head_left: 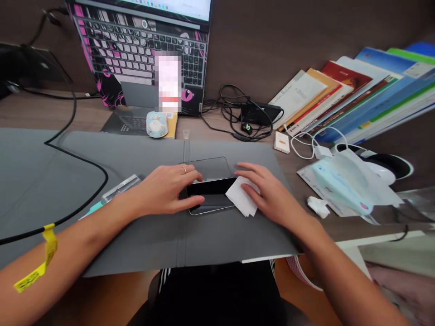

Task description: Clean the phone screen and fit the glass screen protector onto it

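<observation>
A smartphone with a dark, glossy screen lies on the grey desk mat. My left hand, with a ring on one finger, grips its left end, thumb over the screen and fingers at the far edge. Over the phone's right end, my right hand holds a folded white wipe, its fingers bent and its thumb on the wipe. Just beyond the phone lies a clear, black-edged sheet like a screen protector. A clear plastic packet is partly hidden behind my left forearm.
A laptop stands at the back, with a mouse and a small clear cup before it. Cables, leaning books, a tissue pack and a crumpled tissue are to the right. A black cable crosses the mat's left side.
</observation>
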